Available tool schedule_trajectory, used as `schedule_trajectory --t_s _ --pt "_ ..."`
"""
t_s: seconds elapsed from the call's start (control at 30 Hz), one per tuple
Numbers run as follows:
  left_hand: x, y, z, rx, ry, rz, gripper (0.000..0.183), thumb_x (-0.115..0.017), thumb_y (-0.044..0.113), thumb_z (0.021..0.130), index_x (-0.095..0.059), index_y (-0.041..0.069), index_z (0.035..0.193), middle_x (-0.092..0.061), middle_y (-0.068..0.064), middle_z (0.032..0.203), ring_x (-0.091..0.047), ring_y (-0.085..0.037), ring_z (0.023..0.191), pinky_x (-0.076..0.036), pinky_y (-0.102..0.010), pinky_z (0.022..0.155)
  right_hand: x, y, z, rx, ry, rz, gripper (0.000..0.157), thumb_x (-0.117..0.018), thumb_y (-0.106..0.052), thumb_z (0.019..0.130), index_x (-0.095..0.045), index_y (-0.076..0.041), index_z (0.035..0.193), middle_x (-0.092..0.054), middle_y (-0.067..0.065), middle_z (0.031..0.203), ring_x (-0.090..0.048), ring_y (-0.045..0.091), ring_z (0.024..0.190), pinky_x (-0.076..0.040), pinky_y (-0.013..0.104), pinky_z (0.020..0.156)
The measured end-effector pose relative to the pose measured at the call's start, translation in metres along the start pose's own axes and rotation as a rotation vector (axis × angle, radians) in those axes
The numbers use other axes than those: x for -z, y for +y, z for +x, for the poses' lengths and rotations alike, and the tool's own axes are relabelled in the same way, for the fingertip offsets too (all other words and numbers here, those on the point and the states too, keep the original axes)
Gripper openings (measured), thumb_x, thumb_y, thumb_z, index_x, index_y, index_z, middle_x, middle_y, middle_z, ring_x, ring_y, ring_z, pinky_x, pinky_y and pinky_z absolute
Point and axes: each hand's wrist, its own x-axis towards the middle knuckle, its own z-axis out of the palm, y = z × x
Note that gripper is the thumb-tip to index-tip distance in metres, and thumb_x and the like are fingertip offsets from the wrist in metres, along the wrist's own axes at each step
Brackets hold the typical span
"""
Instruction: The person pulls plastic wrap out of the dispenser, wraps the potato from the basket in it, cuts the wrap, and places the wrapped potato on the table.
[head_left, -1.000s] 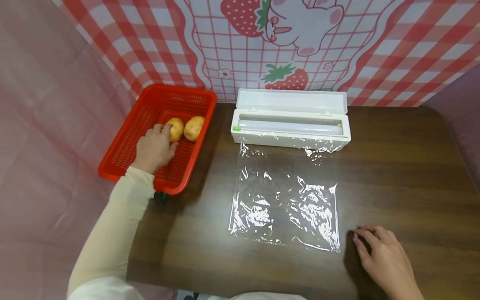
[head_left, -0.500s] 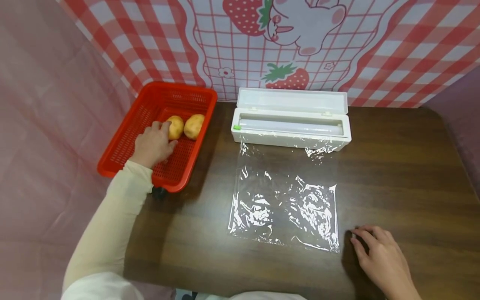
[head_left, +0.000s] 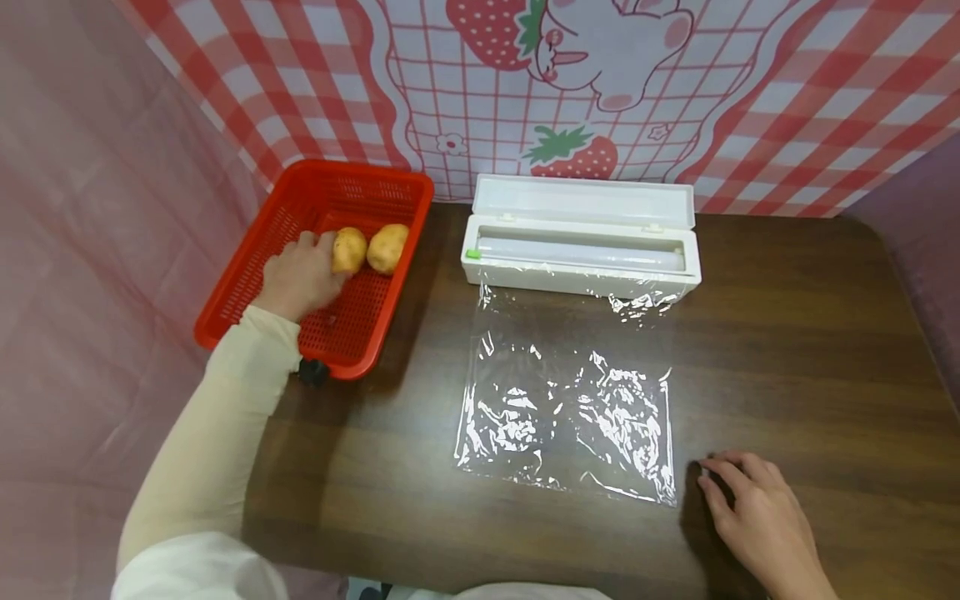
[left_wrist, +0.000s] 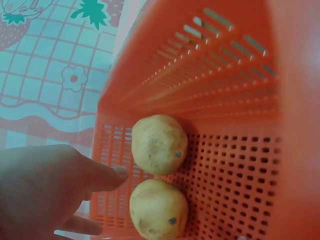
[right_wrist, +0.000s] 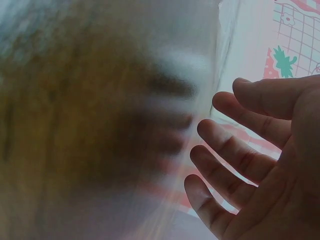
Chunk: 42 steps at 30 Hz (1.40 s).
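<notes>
Inside the red plastic basket [head_left: 382,329], two potatoes lie side by side: a left potato [head_left: 349,250] and a right potato [head_left: 387,248]. My left hand [head_left: 302,275] reaches in from the left, its fingers at the edge of the left potato in the head view. In the left wrist view, the thumb [left_wrist: 107,176] is extended, and a gap shows between it and the potatoes. My right hand [head_left: 761,508] is low over the table's right side, close to the corner of a sheet of cling film [head_left: 562,417]. Its fingers are loosely bent and hold nothing.
A white cling film dispenser [head_left: 581,279] stands at the back of the brown wooden table [head_left: 795,333], its lid [head_left: 585,200] raised. Film runs from it toward the front, spread flat. A checked strawberry curtain [head_left: 315,83] hangs behind.
My left hand has edged in, its fingers now lower beside the left potato. The basket appears slightly farther back. My right hand stays almost still.
</notes>
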Motion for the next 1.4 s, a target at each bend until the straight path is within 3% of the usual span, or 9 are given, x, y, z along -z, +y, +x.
schedule_trajectory --t_s 0.47,0.87,1.13,1.4 --pt "0.000 -0.002 0.017 0.006 -0.026 -0.006 0.071 -0.064 0.035 0.096 -0.033 0.000 0.150 -0.044 -0.033 0.133 -0.048 -0.055 0.116 -0.044 -0.070 0.087 0.000 0.001 0.000 0.018 0.022 0.011 0.029 -0.081 0.002 0.069 -0.073 0.001 0.097 -0.065 0.016 0.101 -0.057 0.042 0.096 -0.043 0.056 0.078" --pt "-0.007 -0.003 0.032 0.044 -0.060 -0.007 0.072 -0.061 0.035 0.097 -0.031 -0.002 0.152 -0.041 -0.034 0.136 -0.048 -0.055 0.117 -0.045 -0.070 0.085 -0.001 0.004 0.000 -0.002 -0.008 0.002 0.030 -0.084 0.003 0.069 -0.074 0.001 0.097 -0.065 0.017 0.103 -0.058 0.042 0.095 -0.044 0.057 0.076" --pt "-0.017 -0.008 0.038 0.072 -0.095 -0.051 0.074 -0.059 0.034 0.099 -0.025 0.001 0.155 -0.033 -0.035 0.146 -0.040 -0.058 0.125 -0.038 -0.074 0.093 0.002 0.002 0.000 0.018 0.001 0.005 0.029 -0.084 0.003 0.068 -0.074 0.001 0.096 -0.065 0.017 0.101 -0.058 0.041 0.093 -0.046 0.056 0.074" --pt "-0.025 -0.008 0.043 0.077 -0.071 -0.059 0.072 -0.057 0.033 0.098 -0.025 0.002 0.155 -0.036 -0.036 0.142 -0.043 -0.058 0.121 -0.039 -0.073 0.090 0.003 0.004 0.000 0.008 0.001 0.008 0.028 -0.082 0.002 0.069 -0.074 0.001 0.096 -0.065 0.016 0.101 -0.058 0.042 0.094 -0.045 0.056 0.075"
